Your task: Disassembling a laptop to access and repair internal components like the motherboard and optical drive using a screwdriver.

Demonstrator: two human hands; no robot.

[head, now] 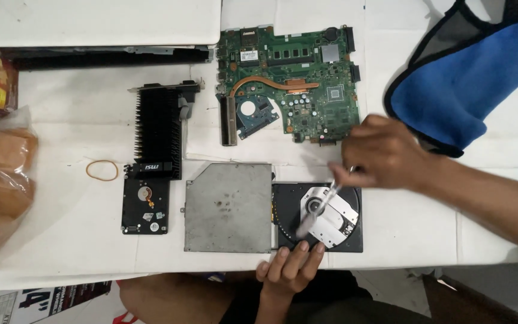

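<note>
The right hand (385, 153) gripped a slim metal tool (330, 195) slanting down-left from its fingers onto the disc drive (318, 216) hub. The left hand (292, 267), fingers relaxed, steadied the drive's near edge just below.

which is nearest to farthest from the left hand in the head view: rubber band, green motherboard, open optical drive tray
1. Open optical drive tray, touching the left hand at its near edge.
2. Green motherboard, beyond the tray at the table's far side.
3. Rubber band, far off to the left.
</note>
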